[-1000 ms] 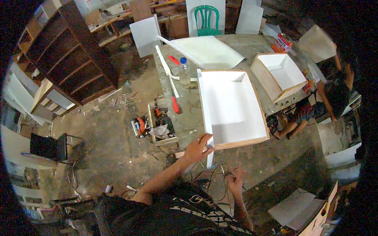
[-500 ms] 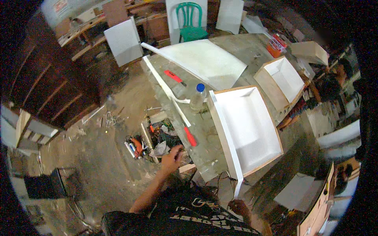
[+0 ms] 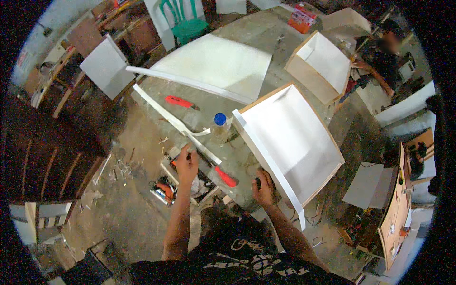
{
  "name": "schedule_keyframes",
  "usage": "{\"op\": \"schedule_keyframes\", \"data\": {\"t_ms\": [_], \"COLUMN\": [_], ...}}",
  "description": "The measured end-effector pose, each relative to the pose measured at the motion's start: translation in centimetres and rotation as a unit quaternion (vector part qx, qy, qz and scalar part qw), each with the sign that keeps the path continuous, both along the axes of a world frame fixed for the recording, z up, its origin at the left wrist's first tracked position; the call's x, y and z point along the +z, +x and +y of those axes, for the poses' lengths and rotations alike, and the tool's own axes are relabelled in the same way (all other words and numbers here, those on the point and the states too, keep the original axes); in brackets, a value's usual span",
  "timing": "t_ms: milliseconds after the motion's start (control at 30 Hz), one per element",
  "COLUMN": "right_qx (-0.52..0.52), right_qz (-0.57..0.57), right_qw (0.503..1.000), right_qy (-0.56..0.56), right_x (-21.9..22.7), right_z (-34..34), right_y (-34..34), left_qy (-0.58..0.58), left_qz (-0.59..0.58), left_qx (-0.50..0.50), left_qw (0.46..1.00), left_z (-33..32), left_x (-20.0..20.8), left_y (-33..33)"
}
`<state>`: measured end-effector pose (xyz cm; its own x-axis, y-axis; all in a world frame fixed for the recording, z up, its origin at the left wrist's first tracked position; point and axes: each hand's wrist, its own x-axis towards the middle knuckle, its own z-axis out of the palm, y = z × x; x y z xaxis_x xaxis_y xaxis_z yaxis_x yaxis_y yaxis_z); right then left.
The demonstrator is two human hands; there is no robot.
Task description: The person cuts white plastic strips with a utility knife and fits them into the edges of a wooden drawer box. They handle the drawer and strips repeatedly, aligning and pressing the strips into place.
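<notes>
My left hand is at the table's near left edge, beside a long white edging strip with a curled end. Its fingers are curled, and what they hold, if anything, I cannot make out. Close to the open white drawer box, my right hand is closed around a small dark thing, too hidden to name. Along the box's left side runs a white strip that juts past its near corner. Between my hands lies a red-handled tool. Farther off are a red utility knife and a clear bottle with a blue cap.
A white panel with a strip along its edge covers the far table. A second drawer box and a red carton stand beyond. Tools lie low by the table's left edge. Another person is at the right.
My left hand has risen from the tool pile to the strip. My right hand has come up from the lower edge to the box's side. The view has shifted.
</notes>
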<state>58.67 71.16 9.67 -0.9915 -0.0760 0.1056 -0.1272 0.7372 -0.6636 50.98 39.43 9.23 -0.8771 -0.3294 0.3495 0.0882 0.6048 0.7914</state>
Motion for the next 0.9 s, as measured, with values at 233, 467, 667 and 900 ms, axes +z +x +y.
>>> {"op": "schedule_keyframes", "data": {"t_ms": [233,467,667,900], "right_qx": [0.024,0.049,0.014,0.064], "right_qz": [0.034,0.054,-0.028,0.082], "right_qw": [0.999,0.996,0.999,0.993], "right_qy": [0.011,0.058,-0.035,0.063], "right_x": [-1.8,-2.7,-5.3,-5.7], "right_z": [-0.3,-0.1,0.9,1.5], "right_y": [-0.1,-0.1,0.4,0.2], "left_qy": [-0.023,-0.033,-0.252,-0.259], "left_qz": [-0.013,-0.068,-0.095,-0.073], "left_qx": [0.014,0.063,-0.240,-0.261], "left_qw": [1.000,0.995,0.933,0.927], "left_z": [-2.6,-7.7,-8.7,-8.2], "left_x": [-1.8,-0.6,1.7,2.8], "left_y": [-1.8,-7.2,-10.6,-14.9]}}
